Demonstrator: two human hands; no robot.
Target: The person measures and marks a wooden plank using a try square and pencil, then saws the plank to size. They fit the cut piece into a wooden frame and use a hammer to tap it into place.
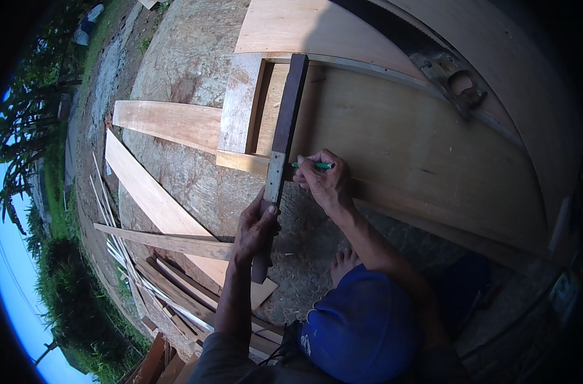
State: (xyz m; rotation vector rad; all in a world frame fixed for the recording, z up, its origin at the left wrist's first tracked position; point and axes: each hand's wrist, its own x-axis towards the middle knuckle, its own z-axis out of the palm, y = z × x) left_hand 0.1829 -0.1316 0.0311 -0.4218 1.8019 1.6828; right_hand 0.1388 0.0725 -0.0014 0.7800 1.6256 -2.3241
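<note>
My left hand (256, 228) grips a try square (280, 160), a long dark wooden stock with a metal part, laid across a wooden plank (393, 137). My right hand (326, 179) holds a green pencil (314, 165) with its tip against the square's edge on the plank. A narrow wooden strip (242, 161) lies under the square. My bare foot (344, 262) and blue-clad knee (362, 326) show below the hands.
A handsaw (432, 57) with a worn handle lies on the boards at upper right. Loose planks (166, 121) and thin offcuts (157, 281) lie on sawdust-covered ground (195, 51) to the left. Grass and trees (48, 128) border the far left.
</note>
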